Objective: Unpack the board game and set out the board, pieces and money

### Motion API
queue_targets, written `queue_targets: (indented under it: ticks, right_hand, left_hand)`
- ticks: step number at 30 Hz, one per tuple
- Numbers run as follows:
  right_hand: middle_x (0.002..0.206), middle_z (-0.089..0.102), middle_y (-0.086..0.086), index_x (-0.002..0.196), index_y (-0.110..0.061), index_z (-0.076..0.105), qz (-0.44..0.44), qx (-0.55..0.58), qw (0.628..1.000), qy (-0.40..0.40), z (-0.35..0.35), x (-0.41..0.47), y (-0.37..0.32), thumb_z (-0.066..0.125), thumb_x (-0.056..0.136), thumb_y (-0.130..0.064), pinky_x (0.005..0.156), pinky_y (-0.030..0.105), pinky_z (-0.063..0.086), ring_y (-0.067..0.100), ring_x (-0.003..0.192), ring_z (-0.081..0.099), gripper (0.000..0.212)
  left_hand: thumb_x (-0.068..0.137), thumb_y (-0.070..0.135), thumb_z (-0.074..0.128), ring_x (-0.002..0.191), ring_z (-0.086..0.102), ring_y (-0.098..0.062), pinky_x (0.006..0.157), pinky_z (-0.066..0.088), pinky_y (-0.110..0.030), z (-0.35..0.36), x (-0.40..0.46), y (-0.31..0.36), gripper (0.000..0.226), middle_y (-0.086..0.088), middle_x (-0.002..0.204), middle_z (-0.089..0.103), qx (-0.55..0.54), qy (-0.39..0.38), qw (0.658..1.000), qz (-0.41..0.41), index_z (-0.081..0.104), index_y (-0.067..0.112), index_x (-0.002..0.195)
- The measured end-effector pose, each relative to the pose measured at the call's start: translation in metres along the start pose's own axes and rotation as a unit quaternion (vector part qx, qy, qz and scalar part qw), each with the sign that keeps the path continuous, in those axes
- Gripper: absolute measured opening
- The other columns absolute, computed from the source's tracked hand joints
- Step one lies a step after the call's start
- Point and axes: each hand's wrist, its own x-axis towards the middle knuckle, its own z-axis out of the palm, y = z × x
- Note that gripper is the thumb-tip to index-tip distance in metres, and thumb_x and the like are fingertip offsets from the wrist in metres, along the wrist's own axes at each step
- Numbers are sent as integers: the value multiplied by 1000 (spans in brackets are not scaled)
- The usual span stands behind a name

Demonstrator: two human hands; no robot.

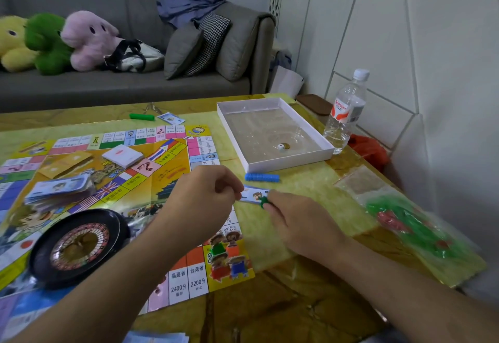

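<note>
Board (162,169) unfolded on your desk (310,302), money stack (60,190) out; your left hand (205,196) pinches a banknote (253,194), right hand (299,221) a green piece (264,202); bagged pieces (413,226) remain.

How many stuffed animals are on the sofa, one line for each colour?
Yellow stuffed animal: 1
Green stuffed animal: 1
Pink stuffed animal: 1
Total: 3
</note>
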Motion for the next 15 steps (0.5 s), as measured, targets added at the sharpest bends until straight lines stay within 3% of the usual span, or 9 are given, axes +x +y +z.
queue_targets:
  ticks: [4,7,11,12,15]
  right_hand:
    - [67,57,-7,85,-23,55,131,150,979,36,-12,11,8,54,108,-27,48,24,34,11,56,52,24]
    - [62,53,-3,77,-21,54,199,197,957,68,-28,50,17,54,108,-29,49,23,33,7,55,48,31]
    - [62,54,-2,75,-13,56,254,174,949,67,-30,136,39,57,105,-31,52,26,37,12,59,51,34]
    - [58,51,-2,73,-13,54,265,184,944,63,-25,156,46,57,104,-30,47,29,37,16,54,49,35]
    - [57,40,3,70,-17,47,283,212,934,43,-4,221,67,56,101,-23,36,19,30,22,43,37,32]
  left_hand:
    - [100,8,53,60,62,2,46,42,-11,5,9,-3,32,16,86,72,13,2,1000,-1,73,32,92]
    - [101,12,51,85,65,-3,67,52,-15,12,26,-1,29,17,101,70,71,-16,997,28,72,33,103]
    - [102,15,52,117,57,-11,93,51,-27,22,68,2,34,13,132,59,133,-46,988,62,63,34,128]
    - [101,16,52,122,55,-13,97,51,-31,24,78,3,36,13,136,56,152,-54,984,74,62,34,131]
    - [99,14,54,125,53,-15,102,52,-39,32,111,-4,38,13,136,53,192,-92,972,102,61,31,132]
